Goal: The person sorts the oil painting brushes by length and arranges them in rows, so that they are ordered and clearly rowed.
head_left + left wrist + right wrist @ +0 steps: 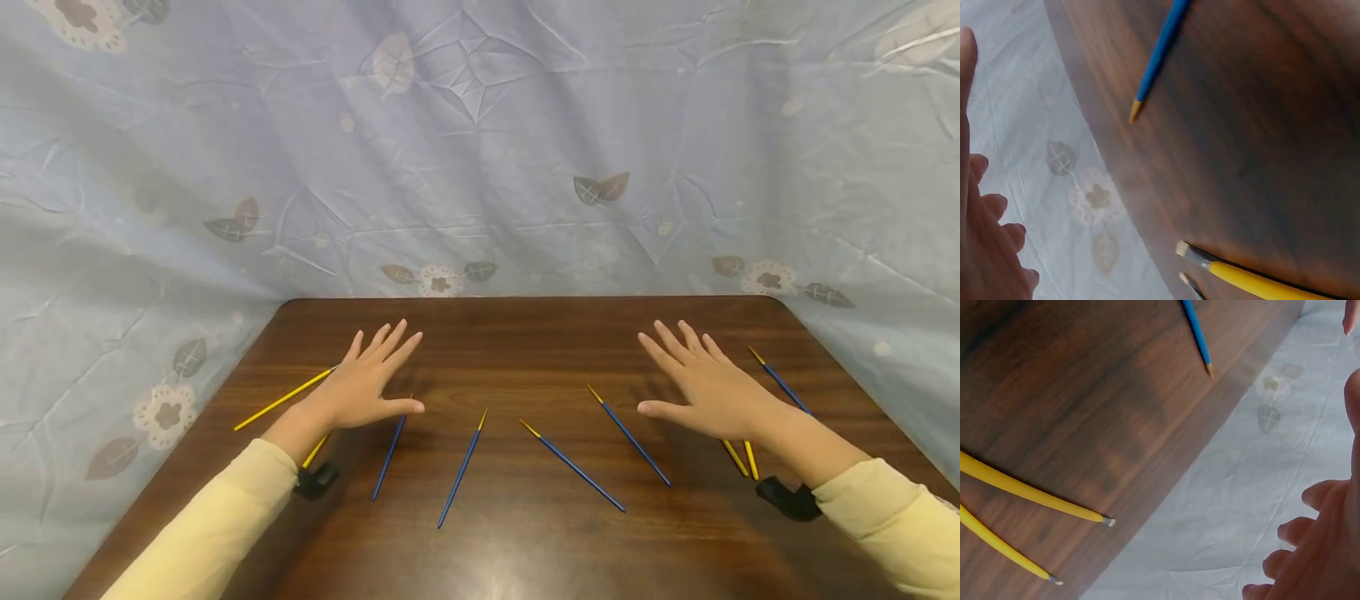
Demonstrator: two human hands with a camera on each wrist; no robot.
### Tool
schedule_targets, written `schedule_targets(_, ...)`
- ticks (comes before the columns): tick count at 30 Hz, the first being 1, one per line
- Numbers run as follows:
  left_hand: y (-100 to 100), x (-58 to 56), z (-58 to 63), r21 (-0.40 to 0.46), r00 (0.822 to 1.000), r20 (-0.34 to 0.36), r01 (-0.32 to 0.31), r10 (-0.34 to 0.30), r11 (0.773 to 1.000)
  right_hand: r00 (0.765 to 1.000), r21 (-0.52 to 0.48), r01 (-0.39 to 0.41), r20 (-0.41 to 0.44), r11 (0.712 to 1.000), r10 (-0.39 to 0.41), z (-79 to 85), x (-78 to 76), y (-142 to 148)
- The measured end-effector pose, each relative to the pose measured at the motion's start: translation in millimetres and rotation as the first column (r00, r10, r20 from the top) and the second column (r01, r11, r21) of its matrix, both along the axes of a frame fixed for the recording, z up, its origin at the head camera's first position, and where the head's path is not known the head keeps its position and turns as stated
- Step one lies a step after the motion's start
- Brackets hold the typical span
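My left hand [352, 392], fingers spread and straight, appears raised over the left side of the table. Below it lie a yellow paintbrush [288, 397], a second one partly hidden under the wrist [316, 451], and a slim blue paintbrush [391, 454] near the thumb. On the right my other hand [708, 390] is likewise spread and holds nothing. Two yellow paintbrushes [1029, 487] lie beneath it, mostly covered in the head view. Beside it is a blue paintbrush [783, 383]. The left wrist view shows a yellow brush [1254, 281] with pale bristles.
Between the hands, more blue paintbrushes lie at slants: one [461, 471] left of centre, one [573, 467] right of centre, another [630, 437] near the right thumb. The brown wooden table [495, 333] meets a grey-blue leaf-patterned cloth [480, 167] at its back and sides.
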State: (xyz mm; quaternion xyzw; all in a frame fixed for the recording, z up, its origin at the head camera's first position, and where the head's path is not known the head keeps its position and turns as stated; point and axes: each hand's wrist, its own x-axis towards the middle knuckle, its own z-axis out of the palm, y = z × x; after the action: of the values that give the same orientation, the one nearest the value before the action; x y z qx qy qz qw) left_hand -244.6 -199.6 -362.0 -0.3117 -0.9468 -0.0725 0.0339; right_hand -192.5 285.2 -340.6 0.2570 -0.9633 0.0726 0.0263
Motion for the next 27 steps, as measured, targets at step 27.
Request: schedule_targets(27,-3.2,40.9,-39.6,0.596,0.876,0.453,-0.437,0.167,0.674,0.965,-0.502,0.226,0.234,0.835,-0.120,-37.5,26.2,-20.5)
